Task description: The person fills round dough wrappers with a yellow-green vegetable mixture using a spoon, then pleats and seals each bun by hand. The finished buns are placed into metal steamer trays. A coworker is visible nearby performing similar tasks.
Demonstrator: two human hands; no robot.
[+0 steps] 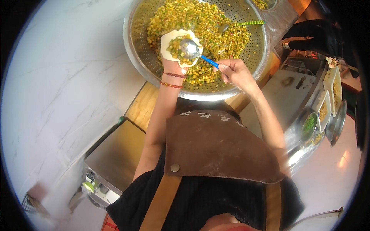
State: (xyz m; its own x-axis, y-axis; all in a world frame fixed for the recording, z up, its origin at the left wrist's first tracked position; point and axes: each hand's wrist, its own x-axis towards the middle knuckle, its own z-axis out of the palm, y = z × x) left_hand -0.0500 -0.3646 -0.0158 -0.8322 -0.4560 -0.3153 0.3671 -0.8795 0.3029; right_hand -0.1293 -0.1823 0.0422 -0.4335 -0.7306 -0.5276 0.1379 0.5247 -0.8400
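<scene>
A round, pale dough wrapper lies across my left hand, which holds it from beneath over a large perforated metal colander. On the wrapper sits a mound of diced yellow-green filling. My right hand grips the blue handle of a metal spoon. The spoon's bowl rests on or just over the filling, its rounded back facing up. More diced filling is heaped in the colander. A second spoon with a green striped handle stands in that heap at the right.
A marbled white wall or panel runs along the left. On the right counter are white trays, a bowl of chopped greens and a metal bowl. A steel-topped unit stands lower left. Another person's dark-clothed legs show upper right.
</scene>
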